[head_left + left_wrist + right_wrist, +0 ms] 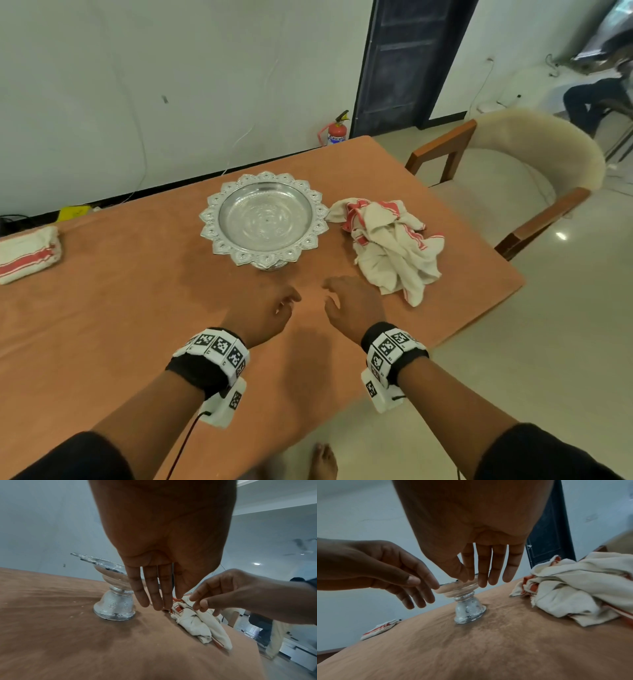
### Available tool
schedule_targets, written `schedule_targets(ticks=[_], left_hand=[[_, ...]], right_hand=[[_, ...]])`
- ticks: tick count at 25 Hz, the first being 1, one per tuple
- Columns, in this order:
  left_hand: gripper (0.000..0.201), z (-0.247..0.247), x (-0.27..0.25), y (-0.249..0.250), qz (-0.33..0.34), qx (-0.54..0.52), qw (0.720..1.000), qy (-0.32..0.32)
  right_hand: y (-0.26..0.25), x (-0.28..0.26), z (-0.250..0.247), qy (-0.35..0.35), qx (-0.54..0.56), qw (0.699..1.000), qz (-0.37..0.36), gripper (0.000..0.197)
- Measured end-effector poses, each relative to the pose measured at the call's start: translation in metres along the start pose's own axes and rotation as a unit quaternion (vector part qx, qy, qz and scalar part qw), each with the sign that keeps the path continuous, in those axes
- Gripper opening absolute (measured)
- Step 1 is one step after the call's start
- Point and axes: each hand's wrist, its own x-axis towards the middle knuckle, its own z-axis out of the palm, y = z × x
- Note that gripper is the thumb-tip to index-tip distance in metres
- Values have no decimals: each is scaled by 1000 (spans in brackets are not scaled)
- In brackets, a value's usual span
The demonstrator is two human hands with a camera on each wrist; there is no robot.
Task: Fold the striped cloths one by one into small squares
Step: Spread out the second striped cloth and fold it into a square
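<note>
The striped cloths (390, 245) lie crumpled in one heap on the orange table (120, 308), at about two o'clock from where we stand, cream fabric with red bands showing through the folds. From the right wrist view we see the same heap (576, 588) bunched high just to the right of our fingers, not touched by them. At ten o'clock, near the far left edge of the table, a folded striped cloth (29, 253) rests flat, well apart from the heap.

Between the two, at twelve o'clock, stands a silver pedestal tray (264, 219) with a scalloped rim; its bell-shaped foot (114, 607) sits directly on the table.

Our left hand (263, 313) and right hand (356, 303) hover side by side over the table, just in front of the tray's foot, near each other but not touching. Both have the fingers loosely extended and relaxed, palms down, holding nothing. The right hand is the nearer one to the heap, just beside its lower left corner.

At two o'clock beyond the table stands a cushioned wooden armchair (513, 171), and a red fire extinguisher (337, 130) sits on the floor by the wall at one o'clock.
</note>
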Motion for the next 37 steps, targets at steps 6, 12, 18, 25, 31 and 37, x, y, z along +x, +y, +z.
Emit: schedule_targets(ticks=[6,12,18,25,31,37], left_hand=[[25,15,51,41,-1,-13,999,-43],[19,21,102,62,-8,-47,998,-51],[35,47,159,77,2,-37,999,-17],[50,72,238,90,-81,66,995,6],[57,90,268,105,-143,129,981,-1],[13,112,281,95,-166,37,982,80]], right_hand=[[51,-13,-22,43,31,993,106,29],[76,-11,-51,72,7,982,177,26],[111,16,-70,71,-18,981,177,26],[180,80,-95,54,-35,988,137,26],[215,132,-108,14,-28,997,69,26],[234,163,-96,-23,-17,1000,3,37]])
